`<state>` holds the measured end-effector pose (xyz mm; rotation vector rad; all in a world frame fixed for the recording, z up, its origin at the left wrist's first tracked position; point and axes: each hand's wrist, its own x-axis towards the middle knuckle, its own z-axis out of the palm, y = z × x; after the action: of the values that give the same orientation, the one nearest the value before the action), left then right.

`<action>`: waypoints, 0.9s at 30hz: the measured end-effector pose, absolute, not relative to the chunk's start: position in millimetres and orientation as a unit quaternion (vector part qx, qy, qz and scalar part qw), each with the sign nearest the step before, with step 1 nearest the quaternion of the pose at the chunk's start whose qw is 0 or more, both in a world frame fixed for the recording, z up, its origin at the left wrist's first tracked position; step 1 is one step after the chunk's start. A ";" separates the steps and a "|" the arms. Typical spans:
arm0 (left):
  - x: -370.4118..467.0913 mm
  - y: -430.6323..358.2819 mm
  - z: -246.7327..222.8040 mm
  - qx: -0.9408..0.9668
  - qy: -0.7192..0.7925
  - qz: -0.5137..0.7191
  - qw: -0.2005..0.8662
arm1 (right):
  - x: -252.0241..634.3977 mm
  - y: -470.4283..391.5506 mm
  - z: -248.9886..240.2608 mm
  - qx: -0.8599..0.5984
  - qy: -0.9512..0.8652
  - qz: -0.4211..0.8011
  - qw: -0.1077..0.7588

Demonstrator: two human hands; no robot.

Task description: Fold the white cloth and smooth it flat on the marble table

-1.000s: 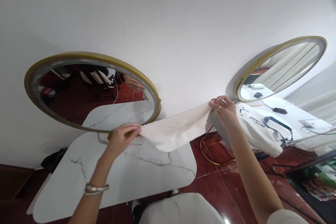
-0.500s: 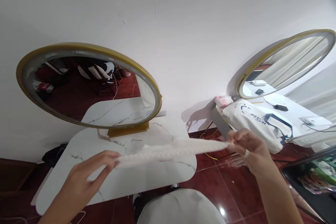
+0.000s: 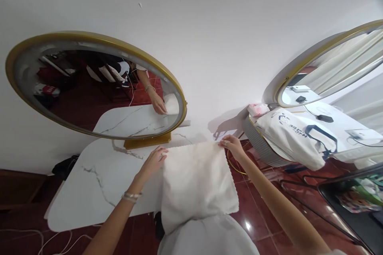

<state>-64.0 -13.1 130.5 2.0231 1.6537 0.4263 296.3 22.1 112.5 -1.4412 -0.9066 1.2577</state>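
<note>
A white cloth (image 3: 197,179) with a scalloped edge is spread out between my hands. Its far part lies over the right side of the marble-patterned table (image 3: 74,187), and its near part hangs down to the pale fabric at the bottom of the view. My left hand (image 3: 154,161) pinches the far left corner. The far right corner is between the fingers of my right hand (image 3: 231,147), which wears a ring. Both hands are low, close to the tabletop's right end.
A gold-rimmed round mirror (image 3: 127,142) stands on the table against the wall. To the right are a white cloth bag (image 3: 291,137), a pink-and-white packet (image 3: 257,109) and a second mirror (image 3: 283,81). A black tray-like surface (image 3: 350,223) with colourful packaging is at the lower right. Cables lie on the red floor.
The cloth was stretched edge-on in the air between my hands; now it is spread flat and lowered. My hands have moved forward and closer together.
</note>
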 end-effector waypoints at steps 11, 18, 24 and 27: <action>-59.1 35.3 49.9 0.728 0.646 0.168 0.158 | 270.8 86.2 25.1 -0.659 -0.429 0.440 0.434; -31.3 18.4 23.3 0.680 0.698 0.212 0.070 | 247.7 75.0 23.5 -0.637 -0.532 0.341 0.442; -2.2 -11.5 -21.1 0.703 0.663 0.257 -0.019 | 182.9 -0.6 1.8 -0.539 -0.740 0.249 0.317; -2.7 -2.1 -31.6 0.686 0.675 0.269 -0.032 | 160.5 -9.1 -18.8 -0.538 -0.814 0.120 0.182</action>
<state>-2.7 -2.1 -31.6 2.2013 2.1658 0.8632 160.5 -9.1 -18.8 -1.5200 -2.2978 0.3379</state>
